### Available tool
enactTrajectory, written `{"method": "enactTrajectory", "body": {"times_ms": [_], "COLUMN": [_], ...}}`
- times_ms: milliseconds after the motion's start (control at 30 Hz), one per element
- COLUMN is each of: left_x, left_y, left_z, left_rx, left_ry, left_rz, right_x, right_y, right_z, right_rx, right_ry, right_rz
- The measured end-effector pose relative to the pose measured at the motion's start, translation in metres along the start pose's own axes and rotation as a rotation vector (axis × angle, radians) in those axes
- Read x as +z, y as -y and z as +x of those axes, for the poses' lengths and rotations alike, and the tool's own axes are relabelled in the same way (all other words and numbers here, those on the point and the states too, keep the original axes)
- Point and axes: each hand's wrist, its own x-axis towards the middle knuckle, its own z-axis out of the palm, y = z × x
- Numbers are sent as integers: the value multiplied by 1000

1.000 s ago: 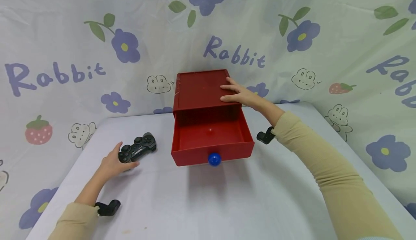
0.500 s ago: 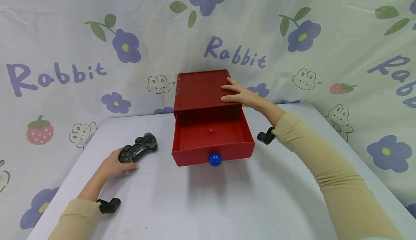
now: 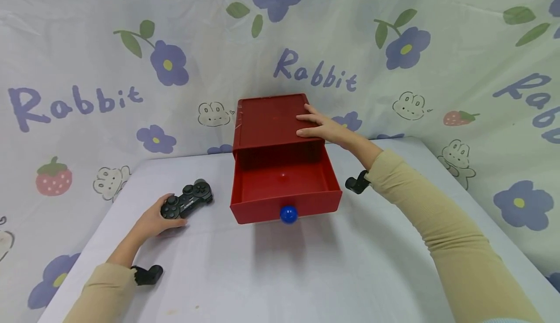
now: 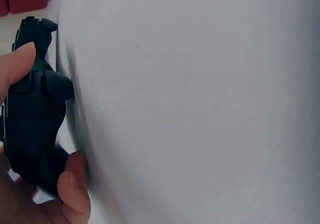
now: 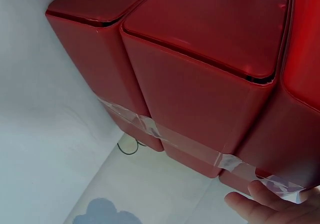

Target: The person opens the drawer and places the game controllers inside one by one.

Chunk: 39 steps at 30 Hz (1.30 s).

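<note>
A black game controller lies at the left of the white table, and my left hand grips its near left end. In the left wrist view, the thumb presses one side of the controller and curled fingers hold its handle. My right hand rests with spread, fairly straight fingers on the top right edge of a red drawer unit. The unit's top drawer, with a round blue knob, is pulled out, and its inside shows bare. At the right wrist view's lower edge, my right fingertips appear.
Several red drawer boxes are stacked in the unit, bound by clear tape. A patterned curtain hangs right behind it. White cloth covers the table. The open drawer juts toward the front.
My left fingers have come in from a wider spread and taken hold of the controller, which is shifted only very slightly. The right hand and the drawer unit stay put.
</note>
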Motion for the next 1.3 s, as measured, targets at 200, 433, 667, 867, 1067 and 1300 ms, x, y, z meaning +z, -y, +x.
{"method": "enactTrajectory", "body": {"times_ms": [200, 433, 667, 867, 1067, 1300], "left_x": [-1, -14, -34, -54, -75, -98], "left_y": [-2, -12, -28, -39, -54, -79], "left_z": [-4, -10, -17, -24, -32, -40], "left_rx": [13, -12, -53, -22, 24, 69], "left_ry": [-24, -13, 14, 6, -5, 0], "left_rz": [-18, -85, -124, -115, -90, -86], "right_x": [0, 0, 0, -1, -3, -4], "right_y": [1, 2, 3, -2, -23, -27], "right_z": [1, 0, -1, 3, 20, 20], "right_rx": [-4, -4, -4, -1, -13, -37], "right_ry": [3, 2, 1, 2, -11, -31], "right_rz": [1, -3, -11, -15, -17, -50]}}
